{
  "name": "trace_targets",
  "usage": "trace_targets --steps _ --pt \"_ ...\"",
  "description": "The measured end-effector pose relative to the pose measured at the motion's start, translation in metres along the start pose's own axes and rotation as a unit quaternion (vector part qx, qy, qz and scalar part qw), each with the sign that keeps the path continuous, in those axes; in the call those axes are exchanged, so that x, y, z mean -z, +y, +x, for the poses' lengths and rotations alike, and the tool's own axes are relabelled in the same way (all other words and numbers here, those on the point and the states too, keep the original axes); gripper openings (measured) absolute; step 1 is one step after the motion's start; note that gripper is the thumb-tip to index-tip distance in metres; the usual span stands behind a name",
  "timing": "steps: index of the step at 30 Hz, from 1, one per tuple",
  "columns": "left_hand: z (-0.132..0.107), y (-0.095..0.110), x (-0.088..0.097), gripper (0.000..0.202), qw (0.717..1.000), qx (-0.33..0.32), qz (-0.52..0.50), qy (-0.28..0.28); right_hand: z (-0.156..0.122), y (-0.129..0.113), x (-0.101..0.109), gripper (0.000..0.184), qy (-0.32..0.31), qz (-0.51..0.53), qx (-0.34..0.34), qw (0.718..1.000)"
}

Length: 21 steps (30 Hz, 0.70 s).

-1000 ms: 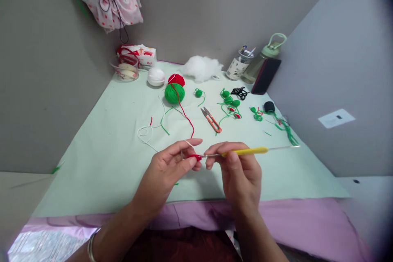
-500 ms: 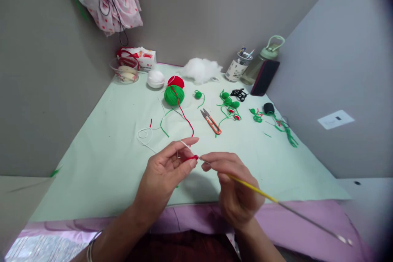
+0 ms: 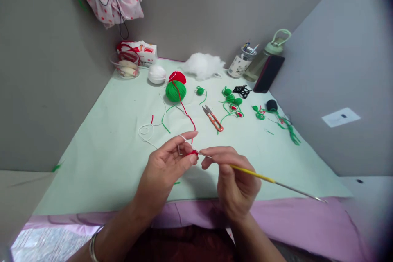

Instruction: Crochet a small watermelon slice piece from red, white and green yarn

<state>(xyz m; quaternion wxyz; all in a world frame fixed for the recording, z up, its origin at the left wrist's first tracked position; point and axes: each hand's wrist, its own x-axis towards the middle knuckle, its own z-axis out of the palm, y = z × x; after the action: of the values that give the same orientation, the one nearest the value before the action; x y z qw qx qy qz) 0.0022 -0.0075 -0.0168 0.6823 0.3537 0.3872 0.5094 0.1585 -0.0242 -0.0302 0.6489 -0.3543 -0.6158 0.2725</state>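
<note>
My left hand (image 3: 167,163) pinches a small red crochet piece (image 3: 193,152) between thumb and fingers, with white yarn looped over the raised index finger. My right hand (image 3: 235,176) grips a crochet hook with a yellow handle (image 3: 254,176); its metal tip is in the red piece and its far end slants down to the right. A red strand (image 3: 187,112) runs from the work back to the red yarn ball (image 3: 177,77), which sits behind the green yarn ball (image 3: 175,91). Both hands hover over the pale green table cover (image 3: 101,159).
Orange snips (image 3: 213,118) lie mid-table. Small green crocheted bits (image 3: 231,101) and yarn scraps (image 3: 284,125) are scattered to the right. At the back stand a white yarn ball (image 3: 156,74), stuffing (image 3: 202,65), a bowl (image 3: 125,67), a pen jar (image 3: 241,63), a bottle (image 3: 265,55) and a phone (image 3: 268,74).
The right hand swung the hook from level and pointing right to slanting down to the right, then raised its far end a little. The left hand kept its pinch on the red piece.
</note>
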Motion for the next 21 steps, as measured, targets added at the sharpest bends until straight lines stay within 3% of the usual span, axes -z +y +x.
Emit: trace_targets --steps 4,10,18,21 --pt "-0.0009 -0.0021 0.0013 0.035 1.0 0.003 -0.001 0.007 0.0001 0.0008 -0.0006 0.021 -0.002 0.002 -0.006 1.0" --pt "-0.0014 -0.001 -0.0005 0.038 0.999 0.024 -0.039 -0.012 -0.003 0.0012 -0.0007 0.03 -0.008 -0.053 0.052 0.997" --pt "-0.0038 -0.0034 -0.005 0.038 0.999 0.03 -0.036 -0.013 -0.0082 0.0025 -0.0008 0.033 0.014 -0.119 0.064 0.991" --pt "-0.0033 -0.0046 -0.0057 0.036 0.998 0.033 -0.042 -0.025 -0.0035 0.0026 -0.0013 0.027 0.016 -0.109 0.038 0.993"
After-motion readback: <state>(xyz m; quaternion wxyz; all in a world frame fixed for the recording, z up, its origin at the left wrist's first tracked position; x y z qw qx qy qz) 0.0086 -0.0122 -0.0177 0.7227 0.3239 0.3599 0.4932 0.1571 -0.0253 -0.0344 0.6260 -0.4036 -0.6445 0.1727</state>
